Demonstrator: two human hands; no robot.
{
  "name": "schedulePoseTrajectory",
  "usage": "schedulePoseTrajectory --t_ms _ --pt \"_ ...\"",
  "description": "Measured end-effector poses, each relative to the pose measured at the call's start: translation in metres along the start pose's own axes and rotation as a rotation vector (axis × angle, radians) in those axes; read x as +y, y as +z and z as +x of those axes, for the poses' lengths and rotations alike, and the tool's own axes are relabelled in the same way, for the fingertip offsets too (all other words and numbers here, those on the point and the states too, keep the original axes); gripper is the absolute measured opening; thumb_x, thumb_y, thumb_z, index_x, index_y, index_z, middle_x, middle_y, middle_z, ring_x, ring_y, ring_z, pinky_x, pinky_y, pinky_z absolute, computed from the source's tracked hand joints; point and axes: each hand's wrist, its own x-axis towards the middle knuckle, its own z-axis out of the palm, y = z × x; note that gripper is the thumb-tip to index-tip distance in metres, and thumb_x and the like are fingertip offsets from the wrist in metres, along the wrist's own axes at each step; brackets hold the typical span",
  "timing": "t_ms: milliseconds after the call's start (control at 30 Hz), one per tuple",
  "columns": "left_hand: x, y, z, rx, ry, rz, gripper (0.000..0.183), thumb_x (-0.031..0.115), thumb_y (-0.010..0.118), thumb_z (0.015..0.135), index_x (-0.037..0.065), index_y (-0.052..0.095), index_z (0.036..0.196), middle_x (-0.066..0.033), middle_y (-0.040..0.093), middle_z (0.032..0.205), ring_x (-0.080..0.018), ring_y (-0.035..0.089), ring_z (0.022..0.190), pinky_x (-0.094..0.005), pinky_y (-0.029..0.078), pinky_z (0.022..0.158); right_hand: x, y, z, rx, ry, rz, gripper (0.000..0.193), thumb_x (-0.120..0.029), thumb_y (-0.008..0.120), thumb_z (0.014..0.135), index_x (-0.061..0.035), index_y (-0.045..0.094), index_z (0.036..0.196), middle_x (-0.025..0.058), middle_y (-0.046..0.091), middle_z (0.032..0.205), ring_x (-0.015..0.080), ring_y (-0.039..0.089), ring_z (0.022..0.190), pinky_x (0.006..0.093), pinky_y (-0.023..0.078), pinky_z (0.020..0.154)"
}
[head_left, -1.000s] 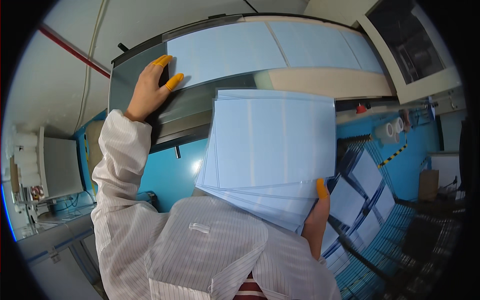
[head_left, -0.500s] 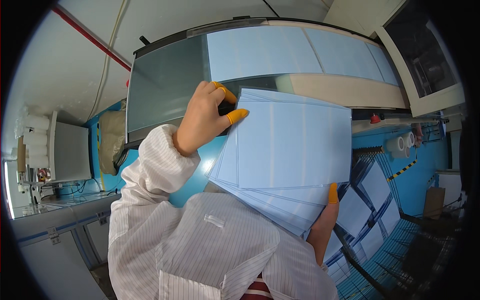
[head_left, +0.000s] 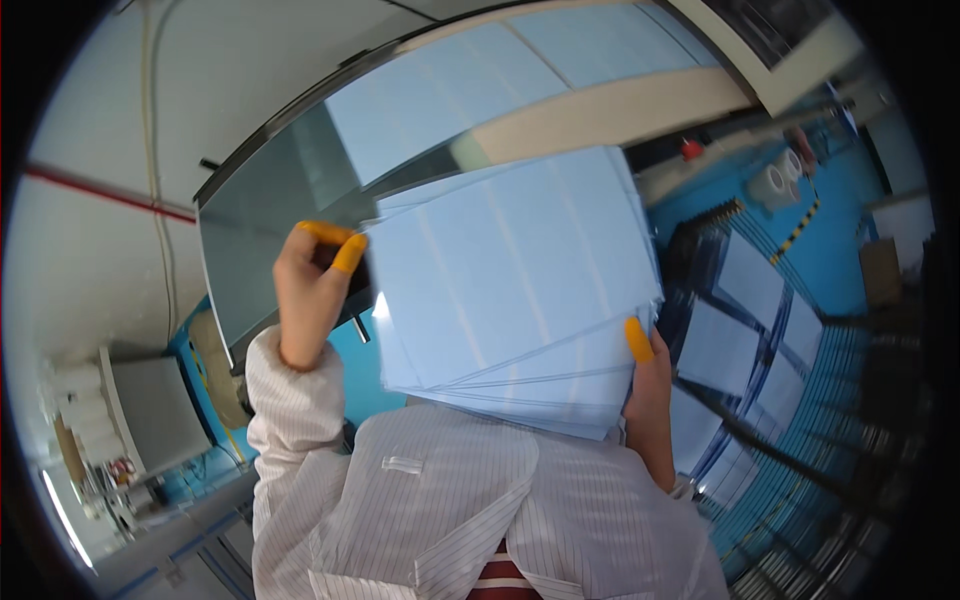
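Observation:
A fanned stack of thin, glossy pale blue sheets (head_left: pixel 500 270) lies slanted across the middle, in front of my chest. My left hand (head_left: pixel 312 300), with yellow finger cots on thumb and fingers, is closed in a pinch at the upper left corner of the top sheets. How many sheets sit between its fingertips I cannot make out. On the lower right side, my right hand (head_left: pixel 652 405) grips the stack's edge, its yellow-capped thumb resting on top. Its other fingers are hidden under the sheets.
Beyond the stack runs a dark conveyor belt (head_left: pixel 275 215) carrying more pale blue sheets (head_left: pixel 450 95). A white-framed machine opening (head_left: pixel 740 50) stands at its right end. To the right, a wire rack (head_left: pixel 790 440) holds several sheets. White rolls (head_left: pixel 768 185) stand on the blue floor (head_left: pixel 830 240).
My left hand has moved left and down to the stack's corner. The stack has turned counterclockwise and shifted left in view, with my right hand still on it. The whole view has tilted.

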Motion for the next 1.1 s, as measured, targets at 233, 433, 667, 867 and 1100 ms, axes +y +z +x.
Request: schedulePoseTrajectory --t_ms 233,433,667,867,1100 --pt "-0.018 -0.061 0.011 0.196 -0.209 -0.563 0.029 0.002 0.034 0.086 0.0 0.051 0.109 -0.0016 0.054 0.086 -0.0038 0.051 0.067 -0.0133 0.042 0.058 -0.016 0.011 -0.003 0.148 0.173 -0.073 0.037 -0.02 0.049 0.092 0.0024 0.047 0.121 0.0083 0.057 0.101 0.0143 0.052 0.094 0.0227 0.042 0.085" --pt "-0.099 -0.162 0.057 0.536 -0.312 -0.377 0.021 0.01 0.042 0.088 -0.003 0.054 0.1 0.0002 0.05 0.077 -0.0061 0.045 0.065 -0.0197 0.041 0.06 -0.017 0.016 -0.006 0.094 0.164 -0.051 0.034 -0.019 0.048 0.092 0.0015 0.048 0.119 0.0079 0.057 0.097 0.0132 0.053 0.09 0.0221 0.043 0.081" --pt "-0.171 -0.207 0.088 0.547 -0.339 -0.077 0.017 0.01 0.052 0.082 0.002 0.063 0.092 0.0026 0.049 0.063 -0.0069 0.041 0.055 -0.0223 0.032 0.048 0.004 -0.007 0.001 -0.113 -0.024 -0.109 0.038 -0.025 0.051 0.089 0.0023 0.049 0.115 0.0079 0.056 0.102 0.0145 0.053 0.091 0.0242 0.043 0.08" --pt "-0.161 -0.173 0.117 0.605 -0.211 0.073 0.025 0.008 0.055 0.082 -0.001 0.059 0.105 -0.0068 0.06 0.088 -0.0121 0.053 0.074 -0.0215 0.041 0.065 0.004 0.004 0.004 0.236 0.101 -0.034 0.049 -0.027 0.052 0.089 0.0003 0.037 0.127 0.0124 0.053 0.112 0.0229 0.055 0.099 0.0315 0.047 0.085" --pt "-0.1 -0.135 0.079 0.27 -0.004 0.641 0.064 0.035 0.065 0.078 -0.008 0.045 0.121 -0.0256 0.049 0.119 -0.0332 0.049 0.11 -0.0341 0.039 0.092 0.003 0.006 0.001 0.126 0.033 -0.037 0.048 -0.029 0.052 0.088 0.0033 0.042 0.123 0.012 0.055 0.106 0.0224 0.057 0.094 0.0315 0.049 0.08"
